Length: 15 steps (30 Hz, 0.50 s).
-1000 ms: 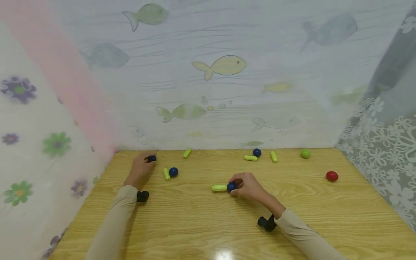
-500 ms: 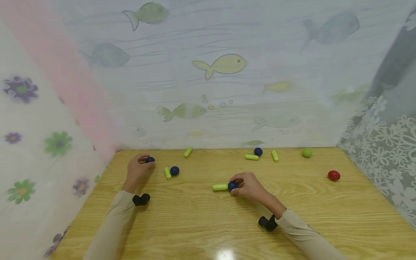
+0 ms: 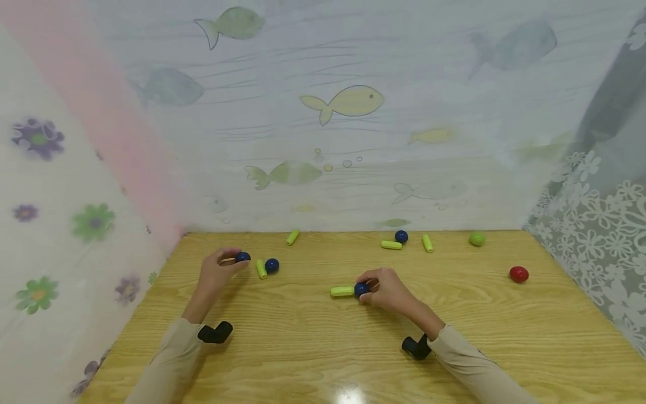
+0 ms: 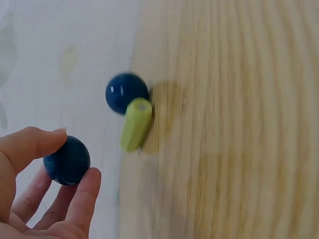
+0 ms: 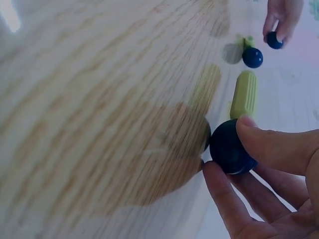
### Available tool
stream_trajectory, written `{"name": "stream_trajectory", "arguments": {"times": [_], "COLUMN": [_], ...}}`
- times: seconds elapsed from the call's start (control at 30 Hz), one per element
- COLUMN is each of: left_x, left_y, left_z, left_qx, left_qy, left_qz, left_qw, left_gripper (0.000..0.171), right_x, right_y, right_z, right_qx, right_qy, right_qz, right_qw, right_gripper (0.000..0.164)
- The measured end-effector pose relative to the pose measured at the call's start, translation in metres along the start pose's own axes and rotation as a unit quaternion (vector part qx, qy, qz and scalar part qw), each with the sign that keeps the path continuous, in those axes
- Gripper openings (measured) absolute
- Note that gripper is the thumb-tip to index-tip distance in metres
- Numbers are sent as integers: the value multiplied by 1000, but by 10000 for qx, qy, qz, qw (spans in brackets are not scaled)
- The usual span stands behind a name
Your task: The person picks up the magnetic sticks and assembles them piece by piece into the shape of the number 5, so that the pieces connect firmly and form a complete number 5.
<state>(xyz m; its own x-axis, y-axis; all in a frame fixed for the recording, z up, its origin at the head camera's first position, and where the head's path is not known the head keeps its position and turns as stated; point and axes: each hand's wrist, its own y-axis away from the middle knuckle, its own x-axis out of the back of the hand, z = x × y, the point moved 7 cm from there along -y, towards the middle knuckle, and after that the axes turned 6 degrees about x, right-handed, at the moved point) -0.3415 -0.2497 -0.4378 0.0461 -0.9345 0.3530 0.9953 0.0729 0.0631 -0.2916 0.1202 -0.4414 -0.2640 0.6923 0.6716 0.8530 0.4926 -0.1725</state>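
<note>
Between thumb and fingers my left hand (image 3: pixel 217 274) pinches a glossy dark blue ball (image 4: pixel 67 160), lifted just left of a yellow-green ridged stick (image 3: pixel 261 269) and a second blue ball (image 3: pixel 272 265) that lie side by side. Near the middle of the table, my right hand (image 3: pixel 387 290) pinches another blue ball (image 5: pixel 230 148) resting on the wood. A yellow-green stick (image 3: pixel 342 292) lies end-on against that ball's left side; whether the two are joined I cannot tell. The left hand also appears at the top of the right wrist view.
Along the back edge lie a stick (image 3: pixel 292 237), a blue ball (image 3: pixel 401 236) touching another stick (image 3: pixel 391 245), one more stick (image 3: pixel 427 243) and a green ball (image 3: pixel 476 239). A red ball (image 3: pixel 518 274) is at the right. A fish-print sheet (image 3: pixel 353 185) hangs behind the wooden table (image 3: pixel 303 348).
From the table's far left, my left hand has brought the blue ball to the right and nearer, beside the stick and ball there. My right hand has stayed in place.
</note>
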Motion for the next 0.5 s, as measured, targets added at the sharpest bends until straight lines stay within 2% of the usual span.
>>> {"name": "stream_trajectory", "arguments": {"times": [0.33,0.5], "left_x": [-32,-49], "left_y": [34,48], "left_z": [19,25], "left_qx": [-189,-322], "left_qy": [696,756], "left_qz": [-546,-763], "left_qw": [9959,9937], "left_gripper": [50,45], "right_x": [1,0], "right_y": [0,1], "right_z": [0,-2], "right_qx": [-33,0], "right_qy": [46,-11], "right_qz": [17,65], "right_qw": [10000,10000], "right_gripper": [30,30]}}
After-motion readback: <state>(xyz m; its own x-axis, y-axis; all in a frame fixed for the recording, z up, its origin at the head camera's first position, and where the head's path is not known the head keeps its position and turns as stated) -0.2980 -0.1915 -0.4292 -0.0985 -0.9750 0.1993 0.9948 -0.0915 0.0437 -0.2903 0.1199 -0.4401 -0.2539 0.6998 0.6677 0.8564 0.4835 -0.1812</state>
